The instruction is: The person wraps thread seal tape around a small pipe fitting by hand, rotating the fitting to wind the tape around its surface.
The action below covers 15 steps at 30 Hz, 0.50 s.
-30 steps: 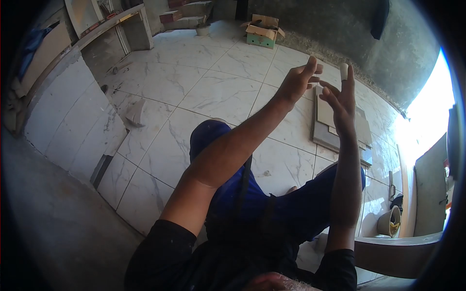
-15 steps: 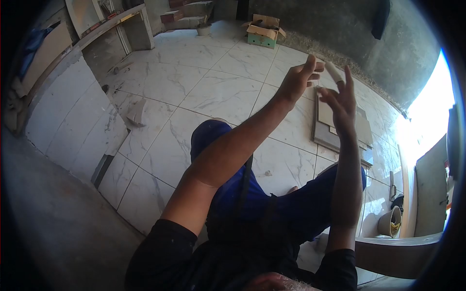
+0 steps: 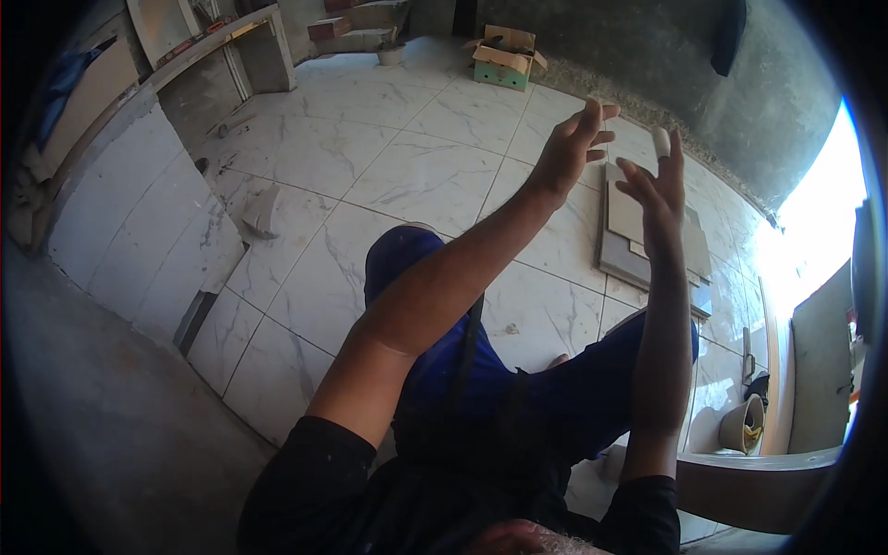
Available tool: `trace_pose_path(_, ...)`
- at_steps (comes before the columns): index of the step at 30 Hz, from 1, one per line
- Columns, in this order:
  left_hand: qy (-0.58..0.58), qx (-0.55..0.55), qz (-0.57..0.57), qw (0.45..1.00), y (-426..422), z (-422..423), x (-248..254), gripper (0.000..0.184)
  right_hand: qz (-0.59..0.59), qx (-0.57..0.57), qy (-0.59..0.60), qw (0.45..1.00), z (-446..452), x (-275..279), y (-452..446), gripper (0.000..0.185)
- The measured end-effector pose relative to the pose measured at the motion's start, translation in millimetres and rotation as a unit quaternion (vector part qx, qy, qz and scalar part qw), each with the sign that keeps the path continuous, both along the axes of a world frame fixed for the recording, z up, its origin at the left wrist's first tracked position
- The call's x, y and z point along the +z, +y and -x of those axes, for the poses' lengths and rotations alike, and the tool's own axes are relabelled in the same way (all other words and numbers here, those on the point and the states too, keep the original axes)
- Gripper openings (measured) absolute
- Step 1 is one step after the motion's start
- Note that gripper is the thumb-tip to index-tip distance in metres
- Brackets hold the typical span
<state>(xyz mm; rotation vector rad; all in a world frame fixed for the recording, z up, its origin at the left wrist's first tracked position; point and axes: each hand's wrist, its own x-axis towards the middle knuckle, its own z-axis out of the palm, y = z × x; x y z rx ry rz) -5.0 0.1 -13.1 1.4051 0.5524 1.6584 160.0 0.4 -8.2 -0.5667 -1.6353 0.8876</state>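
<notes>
My left hand [image 3: 569, 153] is raised in front of me above the tiled floor, fingers loosely apart, holding nothing. Facing it is my right hand [image 3: 659, 190], also raised and empty with its fingers spread. One finger of the right hand has a white wrapping [image 3: 661, 141] around it, like a bandage. A narrow gap separates the two hands, and they do not touch. Below and behind the right hand, a stack of flat tiles or boards [image 3: 624, 217] lies on the floor.
A green and brown cardboard box [image 3: 502, 69] stands open by the back wall. A small pot [image 3: 389, 54] is to its left. A broken piece [image 3: 262, 215] lies near the white tiled partition [image 3: 139, 222]. At right are a bucket [image 3: 740, 425] and a curved ledge [image 3: 758, 486].
My right hand has turned and shifted slightly right, its wrapped finger swinging more upright beside the others. My left hand stays nearly in place.
</notes>
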Motion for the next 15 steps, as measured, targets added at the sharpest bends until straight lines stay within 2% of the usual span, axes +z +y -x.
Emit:
trace_pose_path(1, -0.011, -0.004, 0.0, 1.0, -0.4, 0.2, -0.2, 0.089, -0.004, -0.018, 0.01, 1.0, 0.2, 0.9, -0.2, 0.098)
trace_pose_path(4, -0.04, -0.017, -0.001, 0.999, -0.1, -0.5, -0.7, 0.086, 0.076, 0.147, -0.079, 0.983, -6.4, 0.9, -0.5, 0.099)
trace_pose_path(7, -0.052, -0.02, -0.012, 0.998, -0.1, -1.7, -0.1, 0.084, 0.051, 0.116, -0.092, 0.988, -3.5, 0.2, -1.6, 0.099)
trace_pose_path(11, -0.052, -0.008, -0.027, 0.998, -3.0, -0.9, 2.3, 0.082, -0.009, -0.027, -0.039, 0.999, 0.4, -1.9, -0.8, 0.099)
trace_pose_path(14, -0.056, -0.01, -0.041, 0.998, -0.1, 0.6, 0.8, 0.082, 0.104, 0.138, -0.113, 0.978, -7.0, 2.8, -0.8, 0.099)
trace_pose_path(15, -0.057, -0.011, -0.047, 0.997, 0.3, 0.9, 1.0, 0.081, 0.083, 0.114, -0.102, 0.985, -5.5, 2.5, -2.7, 0.099)
